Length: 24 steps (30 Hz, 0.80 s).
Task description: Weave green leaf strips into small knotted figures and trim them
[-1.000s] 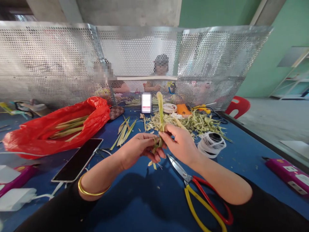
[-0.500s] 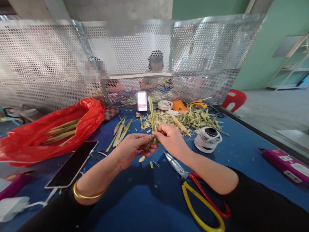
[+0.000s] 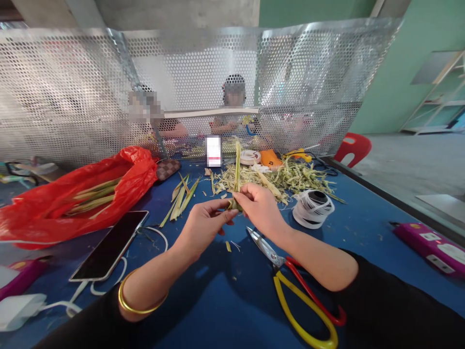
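Note:
Over the blue table [image 3: 203, 310], both my hands meet on a folded green leaf strip [image 3: 237, 167] that stands up between them. My left hand [image 3: 203, 225] pinches its lower end with curled fingers. My right hand [image 3: 259, 208] grips the same strip just to the right, thumb and fingers closed on it. Small leaf scraps [image 3: 228, 246] lie on the table under my hands. Scissors [image 3: 290, 281] with red and yellow handles rest just right of my hands, blades pointing toward them.
A red plastic bag [image 3: 72, 198] with leaf strips lies at left, a phone [image 3: 109, 245] on a cable beside it. Cut leaf trimmings [image 3: 283, 179] pile at the back, a white tape roll [image 3: 313, 207] at right. A perforated metal screen [image 3: 181, 87] has people behind it.
My hands have turned the strip more upright and a little right. A leaf scrap that lay below my left hand is no longer seen. The camera view barely shifted.

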Each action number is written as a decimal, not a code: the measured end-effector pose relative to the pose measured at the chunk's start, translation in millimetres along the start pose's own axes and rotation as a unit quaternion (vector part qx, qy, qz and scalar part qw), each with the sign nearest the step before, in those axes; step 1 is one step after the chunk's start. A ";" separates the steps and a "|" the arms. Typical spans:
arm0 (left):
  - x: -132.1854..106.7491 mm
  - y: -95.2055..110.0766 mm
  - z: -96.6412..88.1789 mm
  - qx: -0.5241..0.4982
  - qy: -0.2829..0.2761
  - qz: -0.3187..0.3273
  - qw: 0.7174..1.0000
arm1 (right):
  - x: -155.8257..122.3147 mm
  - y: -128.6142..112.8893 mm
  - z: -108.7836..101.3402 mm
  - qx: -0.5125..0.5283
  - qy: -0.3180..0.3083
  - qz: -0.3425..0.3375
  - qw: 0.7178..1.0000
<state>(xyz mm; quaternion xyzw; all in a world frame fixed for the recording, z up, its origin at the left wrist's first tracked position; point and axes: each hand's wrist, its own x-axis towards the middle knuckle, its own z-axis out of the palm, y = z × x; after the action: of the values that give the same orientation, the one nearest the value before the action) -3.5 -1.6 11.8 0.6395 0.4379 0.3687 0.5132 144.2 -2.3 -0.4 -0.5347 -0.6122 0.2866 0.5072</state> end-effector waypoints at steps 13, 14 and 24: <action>5.5 -3.2 -5.3 -0.176 0.053 -0.093 0.979 | 0.9 -5.6 -6.6 -0.019 -0.057 0.040 0.997; 6.9 -3.2 -7.2 -0.186 0.066 -0.097 0.976 | 2.0 -6.7 -10.8 -0.025 -0.081 0.040 0.996; 13.7 -2.3 -17.2 -0.193 0.112 -0.059 0.973 | 1.0 -30.5 -49.6 0.129 -0.286 0.005 0.949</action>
<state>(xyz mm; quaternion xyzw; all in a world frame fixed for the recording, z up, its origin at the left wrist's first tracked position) -15.1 17.1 13.4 0.4557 0.4501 0.4849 0.5955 179.2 -18.9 43.1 -0.3634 -0.6865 0.5069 0.3737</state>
